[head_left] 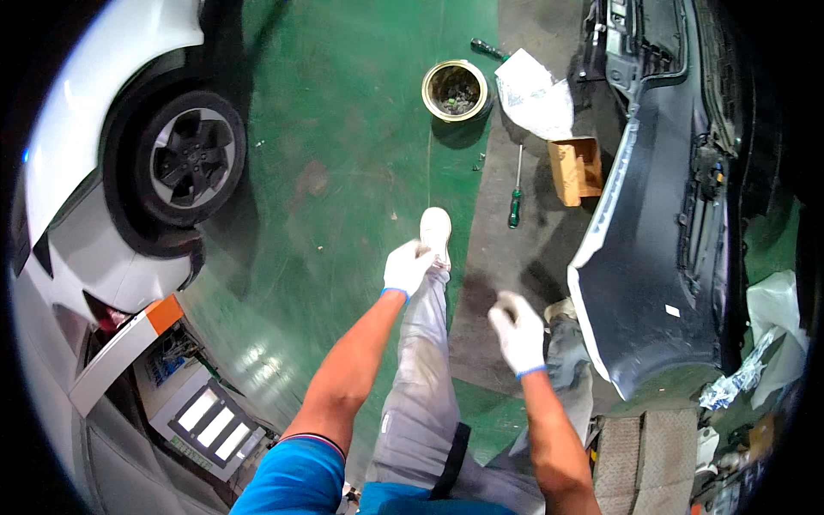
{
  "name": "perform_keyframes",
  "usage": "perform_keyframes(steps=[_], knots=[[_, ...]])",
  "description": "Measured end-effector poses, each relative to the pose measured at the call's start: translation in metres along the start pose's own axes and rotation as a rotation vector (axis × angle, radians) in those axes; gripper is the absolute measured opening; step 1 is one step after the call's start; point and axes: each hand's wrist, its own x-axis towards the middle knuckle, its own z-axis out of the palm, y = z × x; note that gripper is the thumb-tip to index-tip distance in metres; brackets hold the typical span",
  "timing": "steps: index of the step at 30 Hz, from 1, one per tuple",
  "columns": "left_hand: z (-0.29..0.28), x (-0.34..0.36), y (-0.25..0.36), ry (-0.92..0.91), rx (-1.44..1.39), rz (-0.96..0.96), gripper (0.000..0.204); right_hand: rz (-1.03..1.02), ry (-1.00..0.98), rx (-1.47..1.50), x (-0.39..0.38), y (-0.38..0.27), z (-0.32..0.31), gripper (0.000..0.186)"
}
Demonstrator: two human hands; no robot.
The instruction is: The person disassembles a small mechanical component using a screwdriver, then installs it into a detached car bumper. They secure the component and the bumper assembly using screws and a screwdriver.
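My left hand, in a white glove, is in front of my shin above the green floor, fingers curled together; anything inside is hidden. My right hand, also gloved, hangs beside a dark car bumper, fingers loosely bent and apart, with nothing visible in it. Ahead of both hands lie a green-handled screwdriver, an opened cardboard box, a crumpled white sheet and an open metal can with dark bits inside. A second screwdriver lies partly under the sheet.
At left stands a white car with its wheel; below it is equipment with an orange-and-white edge. A grey mat runs over the green floor. Crumpled plastic and a metal plate lie at right.
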Motion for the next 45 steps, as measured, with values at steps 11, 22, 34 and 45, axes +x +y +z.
perform_keyframes(steps=[11,22,34,45], knots=[[0.134,0.26,-0.006,0.035,-0.114,0.205,0.043,0.117,0.407,-0.645,0.295,0.13,0.085,0.071],[0.19,0.279,0.003,0.304,-0.004,0.341,0.038,0.179,0.373,-0.629,0.323,0.137,0.073,0.055],[0.182,0.293,-0.007,0.25,0.051,0.379,0.02,0.14,0.281,-0.174,0.275,0.154,0.062,0.048],[0.175,0.31,-0.026,0.253,-0.413,0.181,0.02,0.14,0.209,-0.156,0.255,0.162,0.052,0.044]])
